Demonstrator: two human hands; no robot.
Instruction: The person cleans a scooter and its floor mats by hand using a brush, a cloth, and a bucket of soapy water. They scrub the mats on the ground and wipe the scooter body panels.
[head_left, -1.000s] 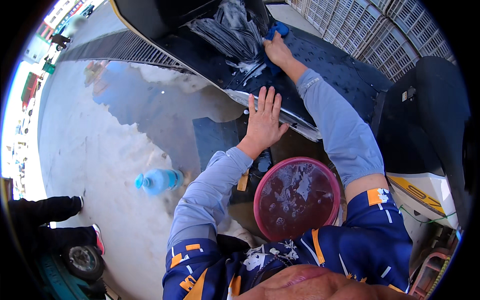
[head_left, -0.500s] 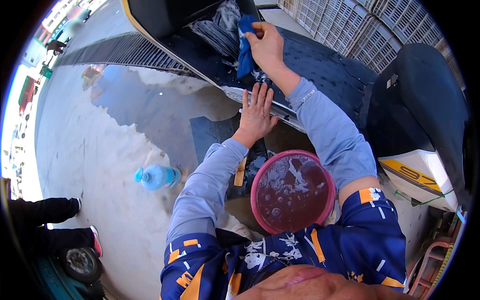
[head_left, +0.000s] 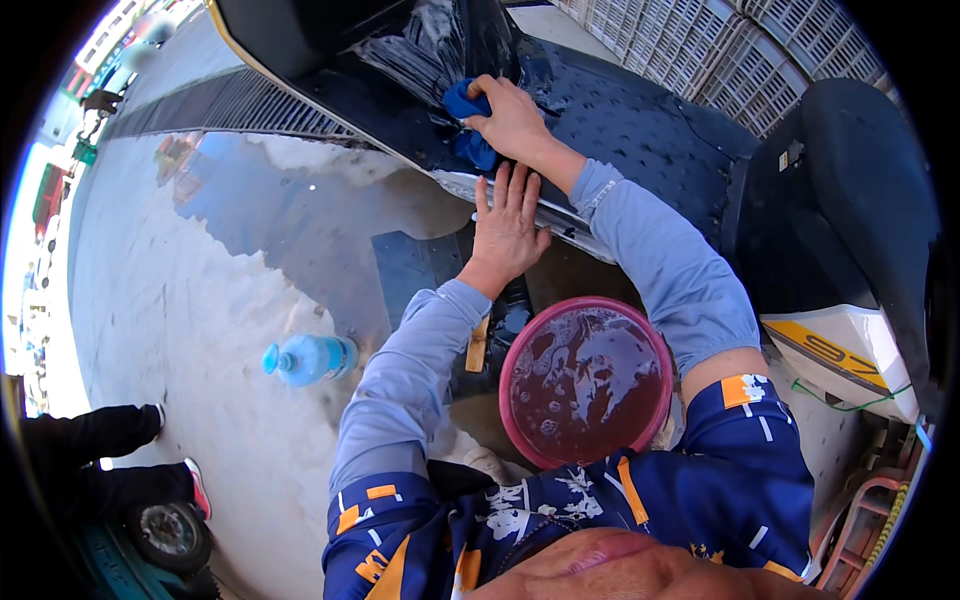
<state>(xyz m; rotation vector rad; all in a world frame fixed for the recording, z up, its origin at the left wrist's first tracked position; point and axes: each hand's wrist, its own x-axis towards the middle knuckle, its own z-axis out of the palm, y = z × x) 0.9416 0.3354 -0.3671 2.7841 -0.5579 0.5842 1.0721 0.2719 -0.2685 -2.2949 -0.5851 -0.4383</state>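
A blue cloth (head_left: 474, 150) is bunched in my right hand (head_left: 512, 118), pressed on the black footboard (head_left: 640, 130) of a scooter. Its fingers are closed round the cloth. White suds (head_left: 420, 45) streak the dark panel just beyond it. My left hand (head_left: 508, 230) lies flat against the footboard's pale side edge (head_left: 575, 232), fingers stretched out and holding nothing. Below my right forearm stands a pink basin (head_left: 507, 385) of murky reddish water with foam on top. A light blue bottle (head_left: 312, 358) is on the concrete to the left.
The scooter's black seat (head_left: 865, 190) rises at the right. Pale plastic crates (head_left: 690, 50) are stacked behind the footboard. A drain grate (head_left: 250, 100) crosses the wet ground. At the lower left are a person's legs (head_left: 110, 440) beside a wheel (head_left: 168, 532).
My right hand has moved down and slightly left with the cloth, which now lies lower and more bunched on the footboard. My left hand stays nearly in place on the edge.
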